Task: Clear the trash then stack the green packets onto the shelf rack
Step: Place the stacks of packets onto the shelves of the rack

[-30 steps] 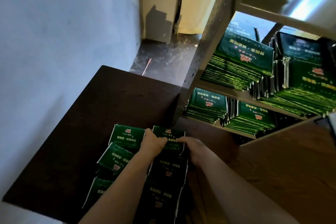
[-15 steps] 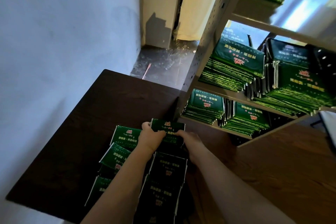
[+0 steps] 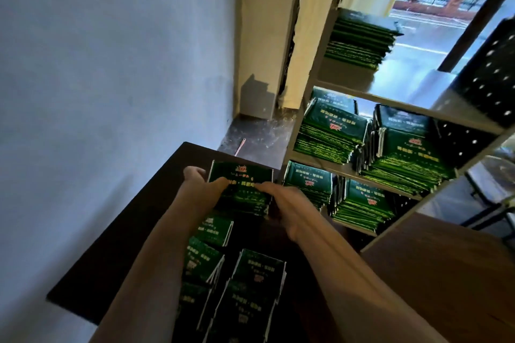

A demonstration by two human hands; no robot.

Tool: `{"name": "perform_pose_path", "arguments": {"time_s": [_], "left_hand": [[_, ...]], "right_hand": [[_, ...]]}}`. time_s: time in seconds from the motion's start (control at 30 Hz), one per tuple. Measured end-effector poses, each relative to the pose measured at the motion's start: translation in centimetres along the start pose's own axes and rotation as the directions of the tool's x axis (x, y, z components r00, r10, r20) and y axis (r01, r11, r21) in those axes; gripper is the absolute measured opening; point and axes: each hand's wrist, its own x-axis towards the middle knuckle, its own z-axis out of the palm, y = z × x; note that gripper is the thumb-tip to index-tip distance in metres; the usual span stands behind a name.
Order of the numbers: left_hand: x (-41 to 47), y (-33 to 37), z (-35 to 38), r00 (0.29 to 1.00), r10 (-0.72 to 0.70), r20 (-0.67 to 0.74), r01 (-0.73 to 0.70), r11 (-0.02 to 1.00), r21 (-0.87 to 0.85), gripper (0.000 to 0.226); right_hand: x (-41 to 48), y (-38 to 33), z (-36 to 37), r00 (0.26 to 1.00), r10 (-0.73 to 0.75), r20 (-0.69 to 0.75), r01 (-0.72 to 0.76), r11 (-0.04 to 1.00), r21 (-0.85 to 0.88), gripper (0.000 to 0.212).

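at the centre of the frame, both hands are clamping a thick bundle of green packets [image 3: 242,175] from opposite sides. the left hand [image 3: 199,185] is wrapping its fingers round the bundle's left edge, with the thumb lying across the top. the right hand [image 3: 287,203] is pressing its thumb onto the top face from the right; its fingers are hidden and are probably curling underneath. gripping from two sides is likely keeping the loose, glossy packets squared so that none is sliding out.

the bundle is hanging over the far edge of the dark table [image 3: 111,245], just beside the shelf rack [image 3: 302,131]. its printed face is pointing upward, as on the stacks already shelved.

toward the lower centre, the remaining packets [image 3: 207,259] are lying on the table in overlapping rows, fanned so each one is easy to gather.

on the right, the lower stack [image 3: 308,179] and the middle stack [image 3: 331,133] are sitting close among neighbouring piles, while the top stack [image 3: 359,36] is sitting alone on its shelf, which looks like the likeliest landing place. no trash is showing clearly, so the stacking part seems to be under way.
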Motion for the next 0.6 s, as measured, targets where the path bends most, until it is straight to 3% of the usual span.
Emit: {"name": "perform_pose_path", "arguments": {"time_s": [0.13,0.27,0.37,0.6], "left_hand": [[-4.2,4.5,-1.1,0.979,0.192,-0.064,-0.189,0.980,0.057,0.041],[-7.5,9.3,-0.7,0.956,0.285,-0.073,-0.280,0.957,0.070,0.045],[-9.2,12.7,0.2,0.925,0.375,-0.053,-0.368,0.924,0.107,0.043],[-11.9,19.4,4.0,0.818,0.576,0.015,-0.572,0.808,0.142,0.040]], "right_hand": [[-4.1,-3.9,-0.9,0.995,-0.091,0.044,0.093,0.995,-0.029,0.050],[-8.3,-8.0,-3.4,0.971,-0.226,0.082,0.224,0.974,0.032,0.045],[-11.6,-11.2,-5.1,0.953,-0.294,0.073,0.290,0.955,0.061,0.018],[-15.5,-15.9,-10.2,0.893,-0.443,-0.077,0.450,0.881,0.146,0.014]]}}
